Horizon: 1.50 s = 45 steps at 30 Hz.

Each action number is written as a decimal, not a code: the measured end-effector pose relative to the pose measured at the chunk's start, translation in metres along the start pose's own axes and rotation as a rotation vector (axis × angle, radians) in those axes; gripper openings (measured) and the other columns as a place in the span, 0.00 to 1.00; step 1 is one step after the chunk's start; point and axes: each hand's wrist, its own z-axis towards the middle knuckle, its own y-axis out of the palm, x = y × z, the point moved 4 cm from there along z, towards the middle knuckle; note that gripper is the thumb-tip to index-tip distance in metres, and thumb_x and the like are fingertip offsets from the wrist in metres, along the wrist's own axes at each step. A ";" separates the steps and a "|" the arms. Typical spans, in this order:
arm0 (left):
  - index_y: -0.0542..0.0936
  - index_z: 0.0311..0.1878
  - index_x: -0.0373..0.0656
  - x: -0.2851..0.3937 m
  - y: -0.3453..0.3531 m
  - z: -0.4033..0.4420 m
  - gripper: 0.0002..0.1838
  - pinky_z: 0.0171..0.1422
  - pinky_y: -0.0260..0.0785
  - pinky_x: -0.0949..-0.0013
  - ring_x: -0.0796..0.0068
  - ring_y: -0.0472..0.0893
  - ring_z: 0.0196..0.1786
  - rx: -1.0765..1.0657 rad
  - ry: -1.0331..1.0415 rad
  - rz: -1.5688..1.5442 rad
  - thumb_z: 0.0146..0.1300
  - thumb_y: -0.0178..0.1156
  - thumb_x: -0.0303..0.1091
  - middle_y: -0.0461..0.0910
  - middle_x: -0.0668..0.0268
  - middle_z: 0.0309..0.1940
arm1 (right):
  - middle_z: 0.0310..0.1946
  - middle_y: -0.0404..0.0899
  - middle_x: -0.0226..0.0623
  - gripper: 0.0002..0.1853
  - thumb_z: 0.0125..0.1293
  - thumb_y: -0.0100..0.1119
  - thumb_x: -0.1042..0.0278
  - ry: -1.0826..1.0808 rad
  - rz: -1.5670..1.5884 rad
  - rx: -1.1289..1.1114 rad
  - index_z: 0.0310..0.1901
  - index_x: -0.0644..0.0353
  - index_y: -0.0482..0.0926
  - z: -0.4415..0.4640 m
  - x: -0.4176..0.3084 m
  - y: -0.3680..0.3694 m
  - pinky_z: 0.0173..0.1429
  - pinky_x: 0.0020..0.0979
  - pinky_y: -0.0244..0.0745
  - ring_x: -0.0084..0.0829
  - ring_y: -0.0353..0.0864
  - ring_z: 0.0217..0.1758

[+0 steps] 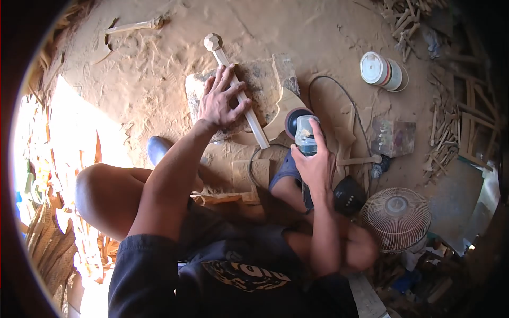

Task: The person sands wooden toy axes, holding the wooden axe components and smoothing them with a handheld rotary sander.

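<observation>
A pale wooden piece (pixel 252 119), long and straight with a faceted knob at its upper end, lies slantwise over a worn board (pixel 199 87). My left hand (pixel 221 100) rests on it with the fingers spread. In my right hand (pixel 316 164) is an angle grinder (pixel 306 135), held with one finger stretched along its head. The grinder's round disc (pixel 295 122) faces left, beside a curved flat piece of wood (pixel 289 108). A gap shows between the disc and the straight piece.
A white bucket (pixel 374 69) lies tilted at the upper right. A wire-caged fan (pixel 396 220) is at the lower right, below a box (pixel 394 138). The black cable (pixel 350 98) curves behind the grinder. Wood scraps (pixel 442 132) are piled at the right.
</observation>
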 end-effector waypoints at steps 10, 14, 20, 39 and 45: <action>0.89 0.64 0.51 0.002 -0.003 0.001 0.30 0.90 0.47 0.44 0.42 0.54 0.90 0.063 0.058 -0.010 0.68 0.66 0.61 0.61 0.50 0.87 | 0.60 0.88 0.53 0.43 0.61 0.76 0.63 0.022 -0.106 0.063 0.79 0.37 0.71 -0.013 0.001 0.010 0.56 0.56 0.85 0.61 0.90 0.53; 0.89 0.64 0.51 0.003 -0.004 0.001 0.30 0.90 0.47 0.44 0.42 0.54 0.90 0.068 0.046 -0.002 0.69 0.65 0.61 0.60 0.51 0.87 | 0.62 0.87 0.53 0.43 0.62 0.75 0.62 0.106 -0.102 0.087 0.80 0.38 0.70 -0.007 0.012 0.000 0.57 0.55 0.84 0.61 0.89 0.55; 0.88 0.64 0.52 -0.001 0.001 0.000 0.30 0.91 0.45 0.44 0.43 0.53 0.90 0.045 0.038 -0.007 0.69 0.65 0.61 0.60 0.52 0.88 | 0.57 0.89 0.55 0.43 0.60 0.77 0.64 -0.005 -0.010 -0.077 0.79 0.41 0.73 -0.003 -0.016 0.012 0.59 0.55 0.84 0.61 0.90 0.54; 0.88 0.64 0.53 0.000 -0.004 0.003 0.29 0.91 0.44 0.42 0.43 0.53 0.91 -0.012 0.034 -0.017 0.68 0.63 0.61 0.59 0.52 0.88 | 0.55 0.89 0.55 0.45 0.62 0.76 0.59 0.033 -0.148 0.036 0.82 0.35 0.67 0.039 -0.011 0.013 0.57 0.59 0.83 0.64 0.89 0.52; 0.89 0.62 0.51 0.000 -0.003 0.002 0.29 0.91 0.45 0.42 0.44 0.54 0.90 0.025 0.040 -0.016 0.67 0.65 0.60 0.59 0.53 0.88 | 0.66 0.85 0.55 0.44 0.61 0.77 0.63 0.141 0.001 0.121 0.80 0.47 0.70 0.021 0.033 -0.020 0.66 0.53 0.83 0.59 0.87 0.63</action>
